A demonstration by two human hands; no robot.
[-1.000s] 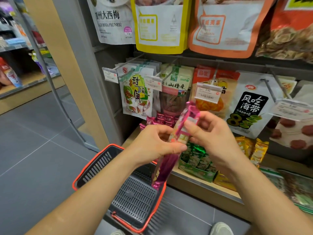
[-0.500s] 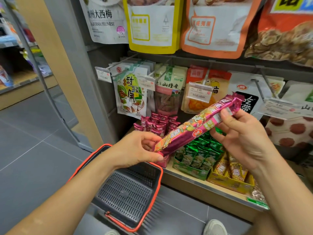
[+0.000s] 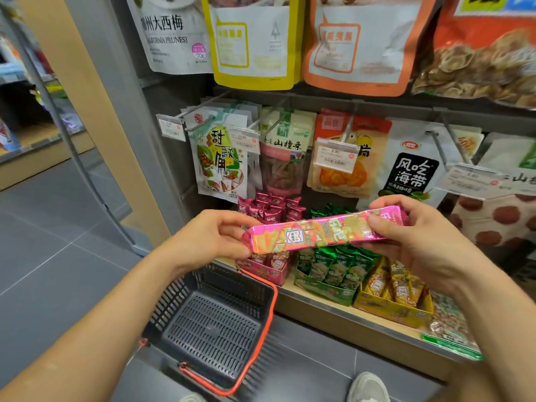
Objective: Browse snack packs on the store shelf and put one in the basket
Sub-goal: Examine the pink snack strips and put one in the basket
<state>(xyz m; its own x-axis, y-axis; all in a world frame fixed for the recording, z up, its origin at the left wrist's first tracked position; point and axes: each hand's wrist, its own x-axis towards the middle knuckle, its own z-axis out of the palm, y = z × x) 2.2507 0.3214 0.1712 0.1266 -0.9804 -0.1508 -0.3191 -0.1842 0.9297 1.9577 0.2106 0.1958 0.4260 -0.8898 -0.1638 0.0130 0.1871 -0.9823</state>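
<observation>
Fingers [image 3: 232, 220] of the left hand [image 3: 214, 239] pinch one end and the right hand [image 3: 417, 236] wraps the other end of one pink snack pack [image 3: 319, 235], held above the basket [image 3: 274, 297], over its far rim. Change: the pack has turned from slanted to near level, label up, so likely still being inspected. Room: the basket mouth is open below, with the shelf edge [image 3: 333, 313] just beyond the basket.

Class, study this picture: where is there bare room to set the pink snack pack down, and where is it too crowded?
Bare: the basket bottom inside its orange rim, and the grey floor tiles left of it. Crowded: the shelf, where the pink box, green box and yellow box stand side by side, leaving only a narrow front strip.
</observation>
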